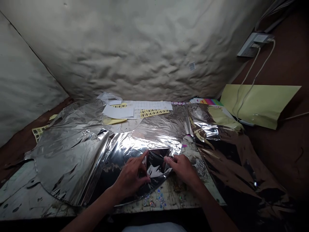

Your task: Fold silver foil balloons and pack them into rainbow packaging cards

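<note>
A large silver foil sheet (120, 151) with a curved front edge covers much of the worktable. On it lies a small, dark, mirror-like foil piece (155, 158) with a straight top edge. My left hand (131, 175) rests at its left side, index finger stretched to the upper left corner and thumb apart near the lower left. At the right side, my right hand (181, 166) is closed, pinching the piece's edge between thumb and fingers. Whether this piece is separate from the sheet beneath, I cannot tell.
White papers (118, 111) and a yellow label sheet (154, 112) lie at the back. More foil (231, 151) hangs over the right side. Colourful bits (158, 199) litter the front edge. A yellow sheet (260, 103) and a corded power socket (256, 43) are at right.
</note>
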`<state>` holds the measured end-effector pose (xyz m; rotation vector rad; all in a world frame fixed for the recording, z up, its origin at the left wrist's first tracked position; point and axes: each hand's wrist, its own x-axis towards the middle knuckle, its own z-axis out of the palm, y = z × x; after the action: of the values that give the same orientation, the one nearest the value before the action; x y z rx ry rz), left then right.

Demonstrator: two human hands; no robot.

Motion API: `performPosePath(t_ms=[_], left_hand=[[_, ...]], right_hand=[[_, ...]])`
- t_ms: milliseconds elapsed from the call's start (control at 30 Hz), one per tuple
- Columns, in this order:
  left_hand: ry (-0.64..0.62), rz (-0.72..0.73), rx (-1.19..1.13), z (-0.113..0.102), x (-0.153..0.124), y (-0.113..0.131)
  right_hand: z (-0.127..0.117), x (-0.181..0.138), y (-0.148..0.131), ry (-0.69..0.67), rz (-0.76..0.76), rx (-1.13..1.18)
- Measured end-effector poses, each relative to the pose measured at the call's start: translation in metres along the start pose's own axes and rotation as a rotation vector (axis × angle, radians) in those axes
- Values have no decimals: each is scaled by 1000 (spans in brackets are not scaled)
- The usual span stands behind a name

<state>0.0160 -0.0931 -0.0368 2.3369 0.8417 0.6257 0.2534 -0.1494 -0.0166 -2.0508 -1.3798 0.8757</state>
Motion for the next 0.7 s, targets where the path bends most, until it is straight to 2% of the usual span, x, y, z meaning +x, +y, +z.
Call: performPosePath(t_ms=[133, 200, 300, 400, 533, 600, 700], left_hand=[[-47, -14, 80, -6, -1, 10], [-66, 9, 220, -10, 1, 19], [-17, 61, 411, -9, 10, 33], [-12, 121, 504, 3, 21, 37], [-74, 51, 563, 25, 23, 26], [-87, 19, 564, 30, 20, 21], [-91, 0, 559, 32, 18, 20]], right_hand=[[-1, 2, -3, 5, 6, -18], [-1, 2, -4, 14, 11, -42], [-1, 3, -6, -6, 0, -32], [-2, 5, -7, -11, -27, -33], [-2, 2, -5, -3, -14, -57], [-1, -2, -4, 88, -39, -44], [1, -10, -5, 398, -259, -82]])
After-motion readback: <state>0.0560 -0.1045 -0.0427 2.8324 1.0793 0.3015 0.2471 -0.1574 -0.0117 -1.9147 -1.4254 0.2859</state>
